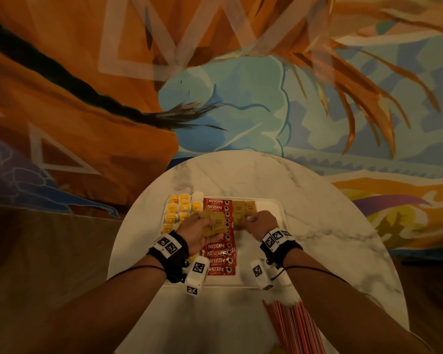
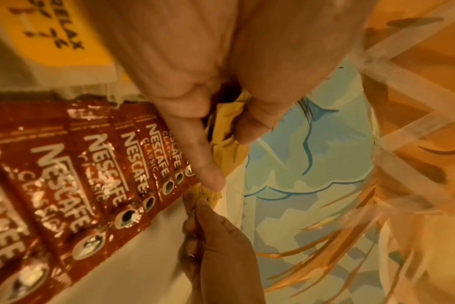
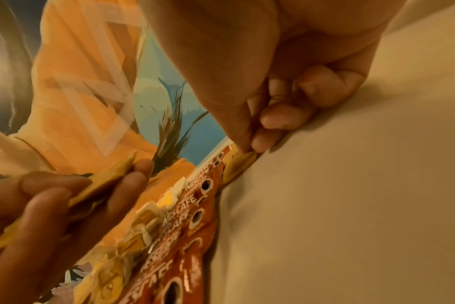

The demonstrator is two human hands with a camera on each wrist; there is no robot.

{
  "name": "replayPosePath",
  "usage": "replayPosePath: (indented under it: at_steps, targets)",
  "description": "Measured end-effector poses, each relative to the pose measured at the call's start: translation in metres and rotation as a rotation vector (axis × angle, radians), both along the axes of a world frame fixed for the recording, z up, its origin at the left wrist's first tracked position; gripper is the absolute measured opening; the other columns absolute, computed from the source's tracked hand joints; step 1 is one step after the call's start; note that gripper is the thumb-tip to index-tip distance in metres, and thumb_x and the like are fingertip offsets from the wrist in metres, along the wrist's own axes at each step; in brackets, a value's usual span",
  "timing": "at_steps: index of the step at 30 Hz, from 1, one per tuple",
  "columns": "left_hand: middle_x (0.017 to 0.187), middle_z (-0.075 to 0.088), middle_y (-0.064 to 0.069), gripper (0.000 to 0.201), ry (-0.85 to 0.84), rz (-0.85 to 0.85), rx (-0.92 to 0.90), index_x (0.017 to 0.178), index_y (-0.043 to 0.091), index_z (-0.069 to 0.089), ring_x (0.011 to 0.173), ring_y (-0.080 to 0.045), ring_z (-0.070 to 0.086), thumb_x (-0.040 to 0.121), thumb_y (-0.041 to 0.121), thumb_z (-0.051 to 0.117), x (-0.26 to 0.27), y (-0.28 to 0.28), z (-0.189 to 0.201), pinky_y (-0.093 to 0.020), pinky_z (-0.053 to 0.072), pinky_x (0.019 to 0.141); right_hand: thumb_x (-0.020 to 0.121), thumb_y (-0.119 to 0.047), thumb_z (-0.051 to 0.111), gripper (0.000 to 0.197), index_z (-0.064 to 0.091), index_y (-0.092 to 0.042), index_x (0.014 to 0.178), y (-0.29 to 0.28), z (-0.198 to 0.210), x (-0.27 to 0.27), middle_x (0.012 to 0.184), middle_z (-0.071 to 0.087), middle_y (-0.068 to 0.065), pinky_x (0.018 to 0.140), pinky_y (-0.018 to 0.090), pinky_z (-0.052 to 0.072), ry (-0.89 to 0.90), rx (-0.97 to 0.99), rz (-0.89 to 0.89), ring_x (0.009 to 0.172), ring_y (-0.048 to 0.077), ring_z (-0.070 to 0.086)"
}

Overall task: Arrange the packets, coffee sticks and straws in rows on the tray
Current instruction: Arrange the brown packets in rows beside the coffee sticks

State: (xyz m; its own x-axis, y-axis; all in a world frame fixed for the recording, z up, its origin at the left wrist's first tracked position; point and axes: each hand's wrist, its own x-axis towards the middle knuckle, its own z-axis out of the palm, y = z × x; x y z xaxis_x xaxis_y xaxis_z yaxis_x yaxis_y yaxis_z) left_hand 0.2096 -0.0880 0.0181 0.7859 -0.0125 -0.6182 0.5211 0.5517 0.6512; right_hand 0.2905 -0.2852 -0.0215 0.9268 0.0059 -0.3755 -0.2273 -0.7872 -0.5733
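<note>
Left hand grips stack of brown packets above coffee sticks in tray middle; right hand pinches one brown packet flat on tray, just right of sticks; straws at near tabletop edge

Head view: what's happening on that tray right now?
A person is laying out drink supplies on a white tray on a round marble table. The left hand holds a small stack of brown sugar packets above the row of red Nescafe coffee sticks. The right hand pinches one brown packet down onto the tray, beside those already placed. Yellow packets sit in rows at the tray's left. The red straws lie on the table, off the tray.
</note>
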Motion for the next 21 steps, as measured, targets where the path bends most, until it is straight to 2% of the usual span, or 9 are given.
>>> replayPosePath:
  at_steps: [3,5,8,10,12,14,19,21]
  targets:
    - [0.117,0.069,-0.022,0.031,0.010,-0.012,0.026,0.125,0.001,0.056,0.103,-0.037,0.070,0.094,-0.001,0.060,-0.002,-0.002,0.001,-0.040,0.063,0.071,0.087,-0.035,0.071,0.026,0.063,-0.021,0.067,0.000,0.006,-0.004,0.074,0.066,0.000,0.065,0.027,0.047,-0.041,0.056,0.014,0.074,0.019,0.064]
    - [0.117,0.070,-0.022,0.026,0.006,-0.025,0.046,0.119,0.003,0.060,0.105,-0.036,0.069,0.093,-0.001,0.061,-0.003,-0.003,0.002,-0.037,0.063,0.067,0.089,-0.037,0.069,0.027,0.064,-0.024,0.066,0.001,0.015,-0.008,0.073,0.066,-0.003,0.066,0.028,0.046,-0.077,0.108,0.070,0.073,0.017,0.063]
    - [0.116,0.071,-0.020,0.022,-0.004,-0.020,0.088,0.113,0.007,0.063,0.102,-0.033,0.070,0.092,0.000,0.063,-0.004,-0.005,-0.001,-0.032,0.060,0.063,0.095,-0.039,0.061,0.033,0.070,-0.019,0.070,0.005,0.033,-0.023,0.063,0.066,-0.007,0.059,0.023,0.045,-0.072,0.245,0.151,0.058,0.010,0.059]
    - [0.116,0.070,-0.019,0.019,-0.011,-0.013,0.127,0.108,0.009,0.064,0.093,-0.030,0.070,0.091,0.002,0.066,-0.004,-0.007,-0.003,-0.029,0.057,0.059,0.096,-0.039,0.060,0.035,0.074,-0.015,0.075,0.007,0.038,-0.034,0.069,0.071,-0.003,0.057,0.020,0.046,-0.061,0.332,0.178,0.055,0.006,0.058]
    - [0.113,0.071,-0.020,0.015,-0.020,-0.021,0.154,0.103,0.011,0.065,0.084,-0.026,0.069,0.090,0.003,0.067,-0.005,-0.009,-0.005,-0.026,0.053,0.054,0.094,-0.035,0.065,0.028,0.077,-0.013,0.081,0.008,0.037,-0.043,0.078,0.074,0.001,0.057,0.019,0.049,-0.057,0.400,0.187,0.058,0.004,0.060]
    - [0.108,0.071,-0.018,0.012,-0.022,-0.019,0.159,0.097,0.011,0.066,0.083,-0.025,0.068,0.090,0.002,0.067,-0.007,-0.011,-0.007,-0.026,0.052,0.055,0.092,-0.031,0.068,0.020,0.078,-0.015,0.084,0.009,0.032,-0.051,0.082,0.076,0.001,0.060,0.021,0.051,-0.056,0.445,0.172,0.064,0.005,0.062]
    - [0.114,0.071,-0.019,0.017,-0.053,0.003,0.142,0.106,0.005,0.068,0.093,-0.027,0.068,0.089,0.001,0.068,-0.010,-0.016,-0.013,-0.026,0.056,0.063,0.095,-0.040,0.061,0.040,0.074,-0.005,0.082,0.009,0.030,-0.066,0.078,0.072,0.012,0.063,0.027,0.051,-0.103,0.468,0.114,0.057,0.006,0.056]
    - [0.114,0.071,-0.020,0.018,-0.061,0.015,0.135,0.106,0.004,0.068,0.094,-0.028,0.068,0.089,-0.001,0.067,-0.009,-0.017,-0.012,-0.027,0.057,0.064,0.093,-0.035,0.067,0.028,0.077,-0.010,0.083,0.010,0.031,-0.070,0.073,0.072,0.002,0.061,0.020,0.048,-0.119,0.523,0.103,0.058,-0.001,0.058]
